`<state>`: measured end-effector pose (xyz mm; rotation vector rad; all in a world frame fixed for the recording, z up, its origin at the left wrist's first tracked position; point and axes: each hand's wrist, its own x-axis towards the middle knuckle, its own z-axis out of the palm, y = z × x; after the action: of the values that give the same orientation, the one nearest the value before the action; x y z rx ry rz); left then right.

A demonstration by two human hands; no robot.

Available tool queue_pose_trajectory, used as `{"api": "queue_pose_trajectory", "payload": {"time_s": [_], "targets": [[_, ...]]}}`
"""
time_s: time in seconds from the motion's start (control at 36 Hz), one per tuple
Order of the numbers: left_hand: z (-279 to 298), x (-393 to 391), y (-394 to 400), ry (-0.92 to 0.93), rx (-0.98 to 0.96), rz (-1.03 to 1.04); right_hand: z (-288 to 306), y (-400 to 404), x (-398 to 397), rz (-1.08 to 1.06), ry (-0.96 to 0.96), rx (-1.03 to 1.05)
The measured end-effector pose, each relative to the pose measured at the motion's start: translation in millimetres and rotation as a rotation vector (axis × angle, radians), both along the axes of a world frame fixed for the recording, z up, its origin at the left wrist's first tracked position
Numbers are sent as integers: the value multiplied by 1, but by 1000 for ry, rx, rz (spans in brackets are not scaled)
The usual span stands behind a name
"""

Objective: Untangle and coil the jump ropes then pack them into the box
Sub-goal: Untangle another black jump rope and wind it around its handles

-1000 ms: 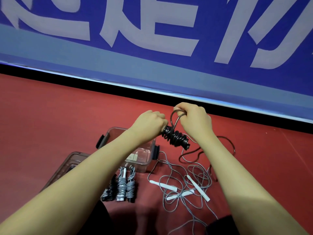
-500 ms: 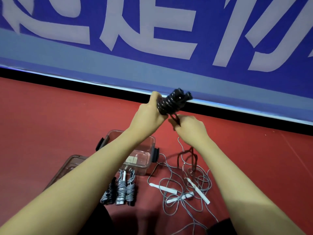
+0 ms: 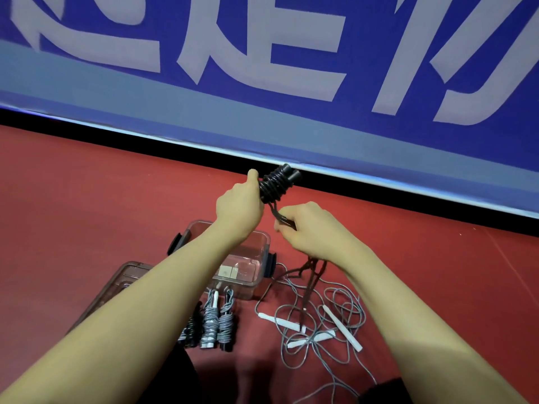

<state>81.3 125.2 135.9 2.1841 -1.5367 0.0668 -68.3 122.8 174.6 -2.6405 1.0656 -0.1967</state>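
My left hand [image 3: 240,207] grips a black jump rope bundle [image 3: 277,183], its two handles wrapped in cord and pointing up to the right. Just below it my right hand [image 3: 306,228] pinches the loose black cord [image 3: 310,282], which hangs down to the floor. A clear plastic box [image 3: 256,275] stands open on the red floor under my forearms. In front of it lie three coiled ropes, two grey [image 3: 218,325] and one black [image 3: 191,330]. A tangle of grey ropes with white handles [image 3: 318,328] lies to the right.
The box's clear lid [image 3: 128,278] lies flat to the left of the box. A blue banner wall [image 3: 291,83] with large white characters runs along the far edge of the red floor [image 3: 87,199].
My left hand lifted the black bundle and tipped its handles upward. My right hand dropped from above the bundle to below it, pulling the loose cord down.
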Motion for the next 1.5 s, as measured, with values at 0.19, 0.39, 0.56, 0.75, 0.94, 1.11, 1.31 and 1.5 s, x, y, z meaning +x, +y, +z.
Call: {"api": "queue_pose_trajectory", "payload": {"time_s": [0.19,0.39,0.56,0.75,0.94,1.11,1.31,1.5], "targets": [[-7,-5,1,-342,221,-41,6,2,-3,-30,123,-466],[-2,-6,-1,-462,109,-271,4,-6,-4,-184,22,-297],[-3,1,2,-444,-71,-302,4,-15,-10,-269,-282,-67],[7,0,5,-518,-83,-477,2,-23,-15,-441,-458,82],[0,1,5,-551,-236,-717,10,-21,-18,-426,-146,-135],[7,-5,11,-456,-450,-839,6,-26,-20,-407,-141,-100],[20,-15,23,158,-340,-608,6,-24,-18,-391,-158,-139],[27,-30,17,454,-257,-302,-9,-26,-7,-310,-110,-59]]}}
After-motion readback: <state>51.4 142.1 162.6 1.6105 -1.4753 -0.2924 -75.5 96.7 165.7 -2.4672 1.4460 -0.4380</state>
